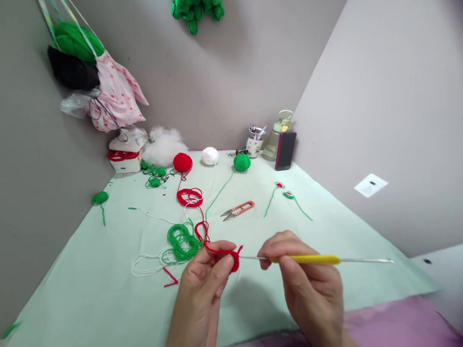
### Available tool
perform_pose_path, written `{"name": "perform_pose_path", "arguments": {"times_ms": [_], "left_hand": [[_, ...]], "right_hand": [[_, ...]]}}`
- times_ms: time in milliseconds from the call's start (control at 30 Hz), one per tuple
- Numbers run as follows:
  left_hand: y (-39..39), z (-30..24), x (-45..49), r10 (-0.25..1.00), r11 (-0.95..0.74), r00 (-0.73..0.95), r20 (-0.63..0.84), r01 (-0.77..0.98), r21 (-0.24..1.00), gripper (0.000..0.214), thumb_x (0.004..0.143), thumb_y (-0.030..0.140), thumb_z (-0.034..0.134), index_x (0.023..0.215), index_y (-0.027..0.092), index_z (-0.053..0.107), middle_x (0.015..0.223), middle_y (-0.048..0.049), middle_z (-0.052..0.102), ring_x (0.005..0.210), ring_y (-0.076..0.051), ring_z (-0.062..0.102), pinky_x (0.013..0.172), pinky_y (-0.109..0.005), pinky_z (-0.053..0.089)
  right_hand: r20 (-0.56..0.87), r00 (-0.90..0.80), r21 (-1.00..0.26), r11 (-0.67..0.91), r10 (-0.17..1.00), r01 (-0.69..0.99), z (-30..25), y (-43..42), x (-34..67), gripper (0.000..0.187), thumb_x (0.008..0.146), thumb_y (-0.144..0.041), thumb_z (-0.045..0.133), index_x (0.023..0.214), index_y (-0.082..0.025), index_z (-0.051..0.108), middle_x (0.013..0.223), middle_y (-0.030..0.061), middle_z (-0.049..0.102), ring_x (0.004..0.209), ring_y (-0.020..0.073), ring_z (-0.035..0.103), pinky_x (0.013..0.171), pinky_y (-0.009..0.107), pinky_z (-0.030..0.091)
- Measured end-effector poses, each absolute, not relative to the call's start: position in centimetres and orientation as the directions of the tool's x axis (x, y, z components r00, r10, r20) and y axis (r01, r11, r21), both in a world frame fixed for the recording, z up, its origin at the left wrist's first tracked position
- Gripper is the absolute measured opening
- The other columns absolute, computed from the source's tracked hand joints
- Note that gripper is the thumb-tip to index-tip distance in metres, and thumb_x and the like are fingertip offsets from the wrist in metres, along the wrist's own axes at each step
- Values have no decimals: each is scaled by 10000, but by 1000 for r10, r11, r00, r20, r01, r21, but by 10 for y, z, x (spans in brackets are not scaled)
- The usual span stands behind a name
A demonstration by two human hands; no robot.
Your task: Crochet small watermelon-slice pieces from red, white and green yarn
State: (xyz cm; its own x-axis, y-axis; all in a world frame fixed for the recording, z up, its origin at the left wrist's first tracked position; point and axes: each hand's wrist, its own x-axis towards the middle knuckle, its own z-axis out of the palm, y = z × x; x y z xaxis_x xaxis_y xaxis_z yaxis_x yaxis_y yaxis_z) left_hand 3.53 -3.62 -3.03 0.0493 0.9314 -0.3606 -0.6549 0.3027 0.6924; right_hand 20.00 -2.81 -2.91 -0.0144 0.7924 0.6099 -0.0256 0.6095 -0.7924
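A small red crochet piece point(235, 261) is pinched between the thumb and fingers of my left hand point(208, 275). Red yarn runs from it over my left fingers to a loose red loop point(202, 232) on the table. My right hand point(305, 278) grips a crochet hook point(306, 259) by its yellow handle. The hook's thin metal shaft points left and its tip meets the red piece; the exact stitch is too small to make out. The hook's other metal end sticks out to the right. Green yarn coils point(183, 243) lie beyond my left hand.
Orange-handled thread snips point(239, 210) lie mid-table. Behind them are a red yarn ball point(183, 162), a white yarn ball point(210, 156) and a green yarn ball point(242, 162). A phone point(285, 151) leans against a bottle point(272, 143) at the back right. Two small crocheted pieces point(289, 195) lie at right.
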Motion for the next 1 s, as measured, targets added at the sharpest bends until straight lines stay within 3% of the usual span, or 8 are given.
{"name": "perform_pose_path", "arguments": {"times_ms": [500, 700, 800, 867, 1000], "left_hand": [[-38, -34, 36, 942, 295, 59, -330, -617, 730, 226, 769, 412, 962, 939, 282, 890, 903, 12, 770, 785, -109, 579, 765, -192, 482], [-39, -31, 36, 947, 277, 40, -319, -607, 745, 214, 767, 401, 963, 909, 261, 885, 875, -2, 769, 768, -117, 599, 711, -202, 476], [-38, -29, 37, 945, 275, 35, -324, -623, 732, 212, 752, 382, 974, 895, 256, 882, 914, -7, 776, 809, -122, 623, 768, -207, 496], [-38, -28, 37, 940, 295, 65, -334, -645, 705, 215, 750, 383, 976, 898, 259, 880, 852, 8, 744, 753, -106, 587, 758, -206, 492], [-39, -28, 36, 925, 346, 138, -354, -688, 637, 178, 794, 367, 948, 901, 246, 875, 616, 63, 541, 594, -82, 415, 674, -215, 439]], "right_hand": [[599, 24, -801, 599, 801, -10, -31, -27, 200, 252, 1086, -161, 571, 1122, -256, 801, 911, 36, 721, 835, 179, 620, 754, 321, 523], [627, 10, -777, 625, 779, 69, -29, -30, 200, 244, 1076, -156, 570, 1114, -244, 795, 901, 48, 719, 835, 198, 630, 729, 332, 523], [658, -6, -747, 654, 753, 119, -28, -31, 198, 247, 1072, -146, 569, 1124, -233, 795, 904, 55, 726, 831, 199, 636, 720, 331, 526], [665, 7, -743, 662, 746, 102, -30, -31, 198, 247, 1077, -152, 569, 1128, -234, 796, 902, 53, 724, 833, 196, 634, 723, 331, 526], [605, 47, -794, 606, 795, -48, -34, -26, 196, 239, 1095, -195, 567, 1105, -242, 801, 887, 44, 716, 822, 182, 635, 734, 322, 534]]}}
